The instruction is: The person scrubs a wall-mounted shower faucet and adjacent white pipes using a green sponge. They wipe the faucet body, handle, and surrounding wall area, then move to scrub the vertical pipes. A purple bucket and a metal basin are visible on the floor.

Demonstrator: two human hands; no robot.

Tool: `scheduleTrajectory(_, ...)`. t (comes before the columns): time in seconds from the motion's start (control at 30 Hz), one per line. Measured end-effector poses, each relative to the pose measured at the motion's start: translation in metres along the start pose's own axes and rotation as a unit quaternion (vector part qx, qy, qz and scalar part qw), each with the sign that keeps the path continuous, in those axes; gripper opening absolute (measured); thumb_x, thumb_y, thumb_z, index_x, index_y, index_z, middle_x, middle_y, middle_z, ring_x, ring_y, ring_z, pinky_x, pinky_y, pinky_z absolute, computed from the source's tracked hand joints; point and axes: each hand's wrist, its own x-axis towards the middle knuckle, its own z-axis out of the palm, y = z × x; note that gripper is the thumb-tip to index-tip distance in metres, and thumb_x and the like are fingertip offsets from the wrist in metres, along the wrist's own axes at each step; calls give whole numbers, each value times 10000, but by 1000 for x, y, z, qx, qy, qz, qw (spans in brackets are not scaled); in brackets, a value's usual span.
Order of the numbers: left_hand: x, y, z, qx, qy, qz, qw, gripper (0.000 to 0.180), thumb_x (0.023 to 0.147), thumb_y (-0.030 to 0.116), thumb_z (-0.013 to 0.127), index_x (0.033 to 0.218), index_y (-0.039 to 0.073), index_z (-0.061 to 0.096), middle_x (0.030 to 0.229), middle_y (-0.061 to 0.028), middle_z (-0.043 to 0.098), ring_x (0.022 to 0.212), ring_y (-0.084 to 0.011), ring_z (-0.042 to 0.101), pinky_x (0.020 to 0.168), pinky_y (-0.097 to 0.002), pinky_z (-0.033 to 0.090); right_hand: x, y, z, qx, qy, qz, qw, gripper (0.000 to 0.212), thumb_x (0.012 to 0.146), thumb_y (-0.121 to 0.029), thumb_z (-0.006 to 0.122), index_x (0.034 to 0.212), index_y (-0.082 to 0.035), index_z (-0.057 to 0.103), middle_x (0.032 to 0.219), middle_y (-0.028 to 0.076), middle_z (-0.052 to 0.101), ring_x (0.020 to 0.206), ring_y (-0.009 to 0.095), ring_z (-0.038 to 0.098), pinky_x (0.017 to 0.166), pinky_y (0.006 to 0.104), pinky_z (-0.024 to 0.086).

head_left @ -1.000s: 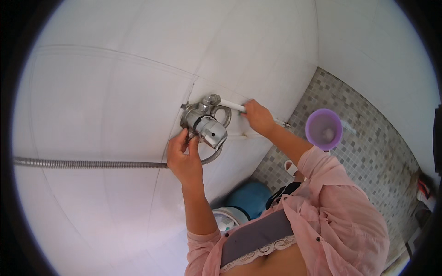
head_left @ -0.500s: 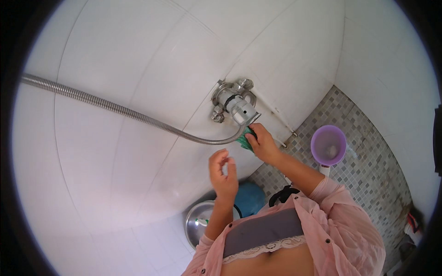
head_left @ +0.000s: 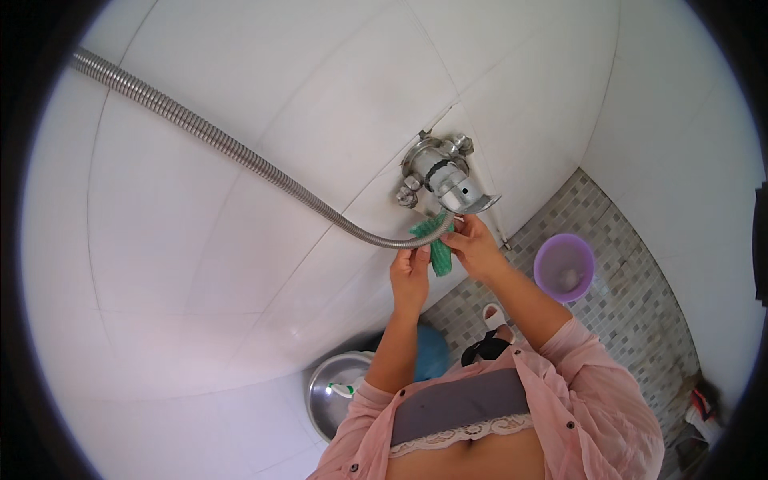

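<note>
A green cloth-like scrubber (head_left: pixel 441 254) is wrapped partly around the lower end of a ribbed metal shower hose (head_left: pixel 300 192), just beneath a chrome mixer tap (head_left: pixel 458 180) on the wall. My right hand (head_left: pixel 478 250) pinches the scrubber from the right, close under the tap. From the left, my left hand (head_left: pixel 410 278) has its thumb and fingers closed at the hose's underside, touching it beside the scrubber. Part of those left fingers is hidden behind the hose.
A purple dipper (head_left: pixel 565 268) stands on the mosaic-tiled floor (head_left: pixel 632 312) to the right. Below my left forearm are a steel basin (head_left: pixel 320 392) with a green-and-white item (head_left: pixel 342 390) in it, and a blue container (head_left: pixel 432 352). White tiled walls close in around the tap.
My left hand, loosely curled in the air before, has moved up and right to the hose and closed there. My right hand keeps the scrubber, which now spreads further below the hose. The view has shifted.
</note>
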Motion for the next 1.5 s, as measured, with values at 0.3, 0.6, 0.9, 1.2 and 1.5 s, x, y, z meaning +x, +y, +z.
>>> scheduleTrajectory(0.3, 10, -11, 1, -37, 103, 68, 992, 203, 968, 130, 608, 1102, -21, 591, 824, -48, 609, 704, -101, 575, 651, -232, 491, 8, 0, -2, -226, 75, -104, 966, 329, 873, 63, 633, 1161, -26, 500, 992, 25, 586, 746, 94, 576, 703, 221, 502)
scheduleTrajectory(0.6, 30, 6, 14, -207, 142, 32, 967, 247, 976, 156, 597, 1130, -27, 538, 872, -118, 661, 689, -147, 636, 636, -269, 534, -45, -5, 30, -550, 33, -431, 715, 260, 872, 105, 498, 1104, -11, 514, 1165, 183, 549, 1064, 272, 568, 935, 355, 444)
scheduleTrajectory(0.9, 24, 14, 18, -265, 131, 11, 955, 198, 981, 144, 586, 1097, -10, 540, 909, -107, 660, 769, -155, 639, 710, -271, 535, -22, 15, -3, -574, 87, -329, 745, 394, 852, 87, 528, 1238, 31, 479, 1242, 217, 517, 1149, 380, 516, 1011, 429, 389)
scheduleTrajectory(1.2, 34, 7, 1, -96, 108, 92, 985, 203, 946, 99, 622, 1092, -26, 560, 898, -52, 616, 799, -113, 593, 725, -240, 494, 29, 38, 37, -558, 51, -429, 708, 606, 896, -68, 549, 1420, 101, 296, 1416, 309, 336, 1287, 476, 348, 1092, 514, 266)
scheduleTrajectory(1.5, 6, 4, -19, -122, 61, 64, 989, 262, 964, 68, 564, 1206, -27, 532, 1037, -79, 611, 814, -94, 586, 711, -251, 516, 63, 68, 47, -534, 179, -465, 684, 506, 897, -164, 600, 1275, 101, 393, 1172, 329, 478, 1055, 479, 487, 938, 554, 381)
